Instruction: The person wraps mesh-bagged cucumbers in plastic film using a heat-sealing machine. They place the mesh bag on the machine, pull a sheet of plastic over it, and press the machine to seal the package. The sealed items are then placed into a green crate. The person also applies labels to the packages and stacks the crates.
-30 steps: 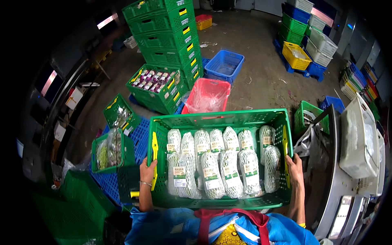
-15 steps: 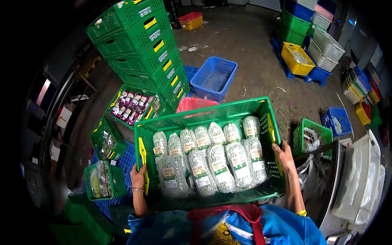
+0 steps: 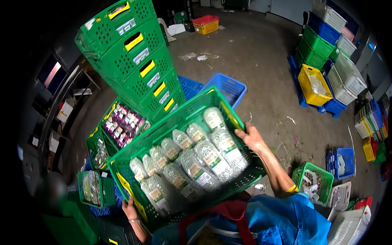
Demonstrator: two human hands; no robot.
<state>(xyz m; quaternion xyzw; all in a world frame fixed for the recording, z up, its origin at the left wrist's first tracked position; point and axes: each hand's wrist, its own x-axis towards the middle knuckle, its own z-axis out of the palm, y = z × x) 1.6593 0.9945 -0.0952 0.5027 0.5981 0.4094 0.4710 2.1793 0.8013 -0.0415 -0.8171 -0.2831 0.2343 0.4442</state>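
Crate [image 3: 163, 130] of green plastic, its left end lower in view, sits between the person's two hands, in front of the blue jacket [image 3: 286, 216]. The left hand [image 3: 130, 210] grips its left end beside one yellow handle [image 3: 122, 182]; the right hand [image 3: 250, 139] is closed around the right end, next to a second. Foam-netted packs [image 3: 212, 160] lie inside in two rows: seven counted along the far side, at least five nearer the body, where shadow and overlap blur the count.

Past the far left side stand a stack of green crates [image 3: 134, 57], five yellow handles showing, and one open green crate [image 3: 109, 111] of purple packs [image 3: 123, 125], too bunched to count. One blue basket [image 3: 226, 87] is just past the far corner, partly hidden by the held load. At left are two green bins [image 3: 107, 188] with clear-bagged contents; at right, on the floor, one green tub [image 3: 328, 183] and one blue tub [image 3: 348, 158]. A mixed stack [image 3: 320, 41], one yellow box [image 3: 319, 99] at its front, stands well apart.
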